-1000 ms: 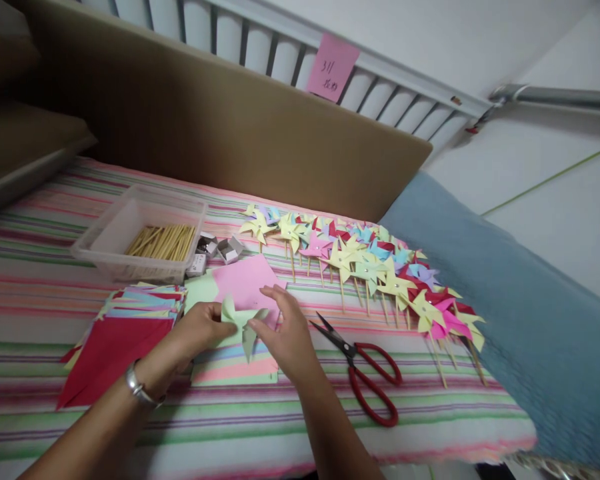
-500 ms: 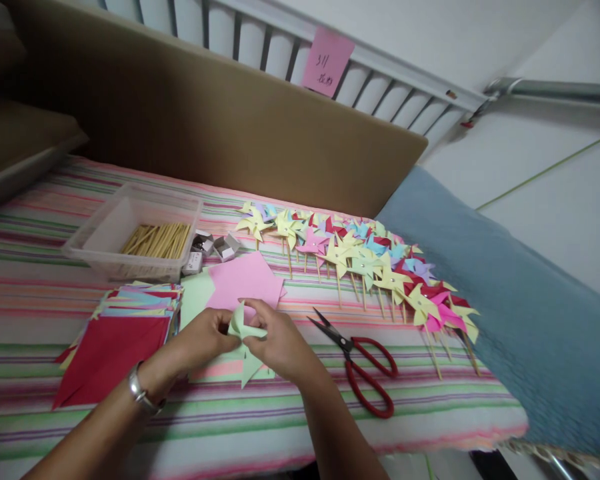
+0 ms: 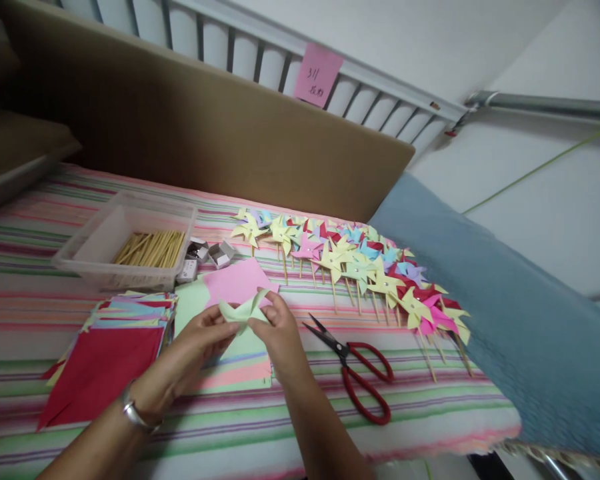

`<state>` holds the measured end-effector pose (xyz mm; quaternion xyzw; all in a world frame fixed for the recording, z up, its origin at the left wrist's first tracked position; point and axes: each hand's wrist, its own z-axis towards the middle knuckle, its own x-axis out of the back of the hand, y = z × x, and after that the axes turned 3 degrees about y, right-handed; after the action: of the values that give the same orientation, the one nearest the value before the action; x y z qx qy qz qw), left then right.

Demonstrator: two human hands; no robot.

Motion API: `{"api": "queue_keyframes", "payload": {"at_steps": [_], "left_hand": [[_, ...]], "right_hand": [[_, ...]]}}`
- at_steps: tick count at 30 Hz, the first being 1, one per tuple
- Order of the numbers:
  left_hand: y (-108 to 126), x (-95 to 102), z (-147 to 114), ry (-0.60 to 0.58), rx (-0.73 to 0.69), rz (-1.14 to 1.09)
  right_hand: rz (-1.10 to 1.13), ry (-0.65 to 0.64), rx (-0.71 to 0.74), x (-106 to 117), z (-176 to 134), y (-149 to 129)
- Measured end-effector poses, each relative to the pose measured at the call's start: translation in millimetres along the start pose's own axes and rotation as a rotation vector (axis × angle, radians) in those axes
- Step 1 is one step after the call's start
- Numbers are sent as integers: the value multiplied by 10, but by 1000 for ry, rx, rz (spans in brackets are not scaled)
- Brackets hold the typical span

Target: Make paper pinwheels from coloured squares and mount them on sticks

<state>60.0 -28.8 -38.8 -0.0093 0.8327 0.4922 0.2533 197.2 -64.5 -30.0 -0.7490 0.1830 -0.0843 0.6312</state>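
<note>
Between my two hands is a pale green paper pinwheel (image 3: 243, 309), its blades curled in toward the middle. My left hand (image 3: 211, 331) pinches its left side with thumb and fingers, a silver bangle on the wrist. On the other side my right hand (image 3: 279, 327) grips it with the thumb in front and fingers behind. Below the hands lie sheets of coloured paper (image 3: 245, 360), green and orange among them, with pink paper (image 3: 240, 280) just beyond. Scissors with red handles (image 3: 347, 353) rest to the right of my right hand, blades slightly apart.
Finished pinwheels on sticks (image 3: 330, 257) lie in rows at the right. A clear plastic box (image 3: 80, 257) holds wooden sticks (image 3: 153, 249), beside small white boxes (image 3: 221, 253). Cut paper (image 3: 105, 367) is stacked at left. A cardboard panel (image 3: 220, 133) stands at the back.
The pinwheel has been lifted and turned, and more of its blades are curled in. Both hands rose slightly and keep hold of it. The view has shifted a little.
</note>
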Motion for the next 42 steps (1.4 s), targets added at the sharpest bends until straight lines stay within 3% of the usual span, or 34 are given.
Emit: {"api": "queue_keyframes", "payload": {"at_steps": [7,13,16,18,24,27,30,34,38,42], "left_hand": [[-63,-62,-18,2,-2,-61],[-24,-37,-18,121,48,-27],[13,39,10,185,34,-1],[55,106,28,205,1,-8],[203,222,25,213,-73,-28],[233,224,15,199,-57,-28],[222,221,20,201,-48,-14],[171,206,41,180,-64,34],[107,173,60,215,-48,122],[52,134,63,198,-46,172]], "right_hand": [[166,50,-9,-160,-89,46],[192,-4,-29,-189,-98,78],[77,-27,-24,-139,-77,108],[-54,-26,65,-86,-63,124],[-540,-132,621,37,-69,119],[-676,-186,736,38,-82,121],[-696,-193,724,19,-83,132],[-633,-172,578,-7,-75,149],[-569,-80,403,-38,-72,171],[-537,-20,356,-68,-65,174]]}}
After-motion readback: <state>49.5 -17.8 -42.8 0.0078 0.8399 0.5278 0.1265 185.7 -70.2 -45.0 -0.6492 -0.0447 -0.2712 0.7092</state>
